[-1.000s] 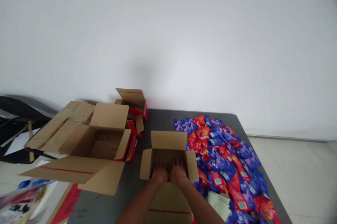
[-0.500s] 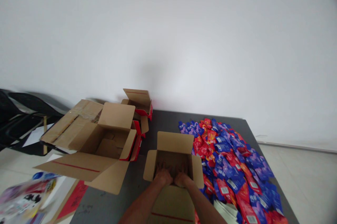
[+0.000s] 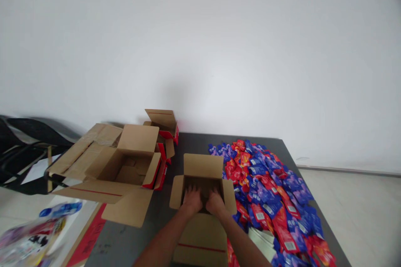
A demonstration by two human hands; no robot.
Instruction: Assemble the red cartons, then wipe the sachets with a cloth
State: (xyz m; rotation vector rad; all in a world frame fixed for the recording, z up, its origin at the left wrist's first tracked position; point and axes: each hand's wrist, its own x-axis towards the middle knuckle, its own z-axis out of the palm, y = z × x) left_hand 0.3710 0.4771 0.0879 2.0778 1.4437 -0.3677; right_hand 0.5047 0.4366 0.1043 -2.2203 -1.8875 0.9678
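Observation:
A small brown cardboard box (image 3: 203, 166) stands on the dark table with its flaps folded outward. Both of my hands reach down inside it. My left hand (image 3: 192, 198) has its fingers spread, pressing near the left inner wall. My right hand (image 3: 214, 202) is beside the right inner wall, its fingers extended downward and partly hidden in shadow. Neither hand shows anything held. Just right of the box spreads a large pile of red and blue packets (image 3: 266, 191). Some pale paper slips (image 3: 262, 242) lie at the pile's near edge.
Left on the dark table (image 3: 125, 240) is a larger open carton (image 3: 139, 137), beside a taped cardboard box (image 3: 90, 146). Smaller red-sided boxes (image 3: 166, 123) stand behind. At lower left are a plastic bag (image 3: 33, 240) and a blue bottle (image 3: 61, 209). A white wall rises behind.
Both hands stay inside the small box and sit slightly higher in view, the right one more curled. The camera view has shifted slightly, moving the pile and box leftward in view.

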